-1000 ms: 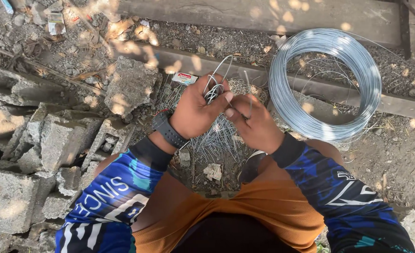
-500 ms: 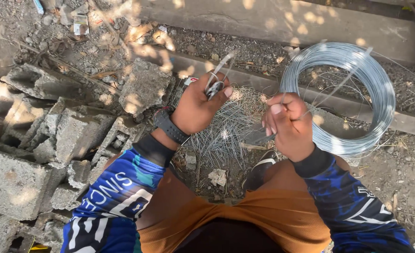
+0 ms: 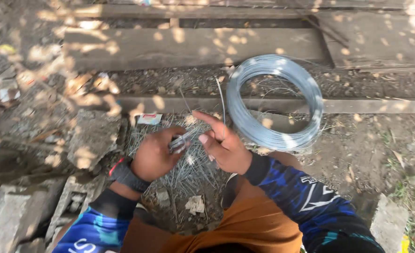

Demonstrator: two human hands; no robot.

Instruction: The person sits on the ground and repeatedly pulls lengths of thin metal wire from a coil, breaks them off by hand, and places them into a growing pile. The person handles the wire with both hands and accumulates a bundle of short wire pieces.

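Ground: bare dirt with gravel, dappled sunlight, weathered wooden planks (image 3: 193,47) across the top of the view and broken concrete blocks (image 3: 92,138) to the person's left.
Left hand: the left hand (image 3: 156,157), with a dark wristband, is clenched on a small metal cutting tool (image 3: 181,140); the tool's working end points toward the other hand.
Right hand: the right hand (image 3: 226,145) pinches a thin straight wire piece (image 3: 221,100) between thumb and fingers (image 3: 207,119); the wire stands nearly upright, its lower end at the tool.
Wire coil: a round coil of bright steel wire (image 3: 275,100) lies flat on the ground just beyond the right hand, against a plank, apart from both hands.
Cut pieces: a thick heap of short straight wire pieces (image 3: 193,173) lies on the ground under and between the hands.
Done, by judgement: a good many lengths appear already cut, going by the heap.
Left, by judgement: the coil looks largely full, so most of the wire seems uncut; the piece in hand is not yet laid on the heap.
Unclear: whether the tool's jaws are closed on the wire cannot be told.
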